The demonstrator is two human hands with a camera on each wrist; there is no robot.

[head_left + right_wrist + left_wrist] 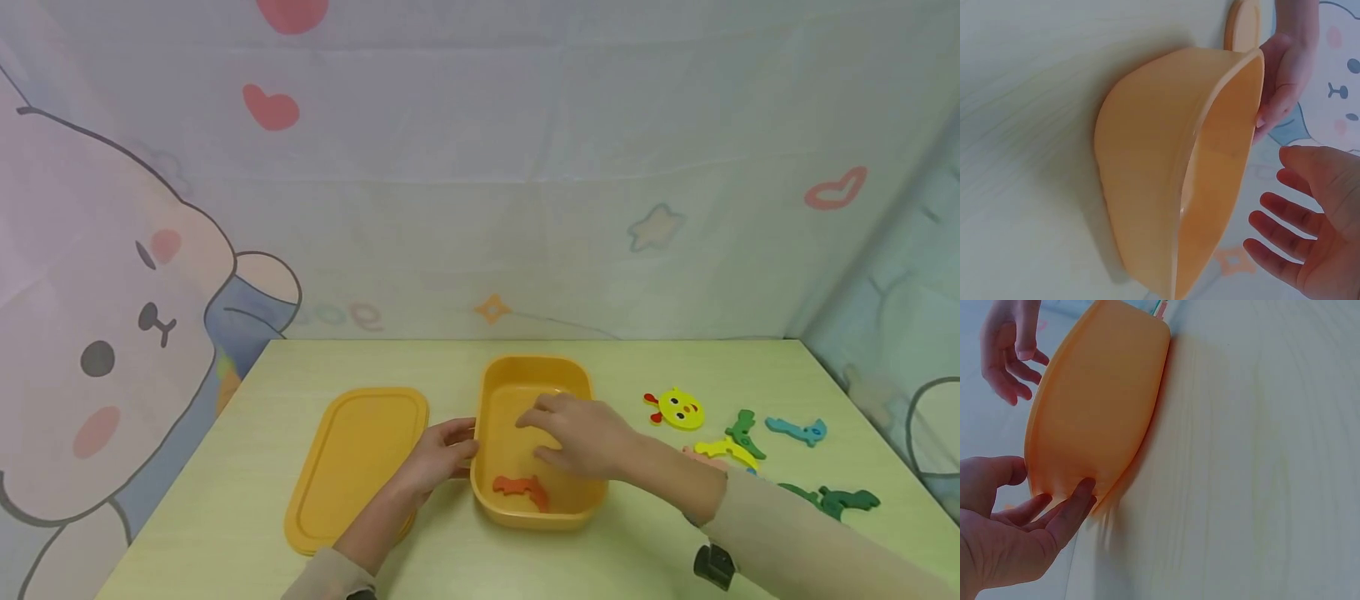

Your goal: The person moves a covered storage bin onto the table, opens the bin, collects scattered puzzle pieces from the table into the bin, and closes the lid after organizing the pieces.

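Observation:
A deep yellow-orange plastic box [538, 521] stands on the table, with a small orange animal-shaped piece [525, 490] lying on its floor near the front end. My left hand [442, 454] touches the box's left side. In the left wrist view, the fingertips of that hand [1029, 528] rest along the outer wall, and its thumb meets the rim. Over the box's opening hovers my right hand [581, 429], fingers spread and slightly bent. In the right wrist view, this right hand [1313, 219] holds nothing and stays apart from the box wall.
Left of the box lies a flat yellow-orange lid [360, 458]. On the right are a round yellow smiling-face piece [681, 409], a blue piece [797, 430], a green piece [744, 433], a yellow piece [727, 450] and dark green ones [843, 500]. A printed cloth [465, 167] hangs behind the table.

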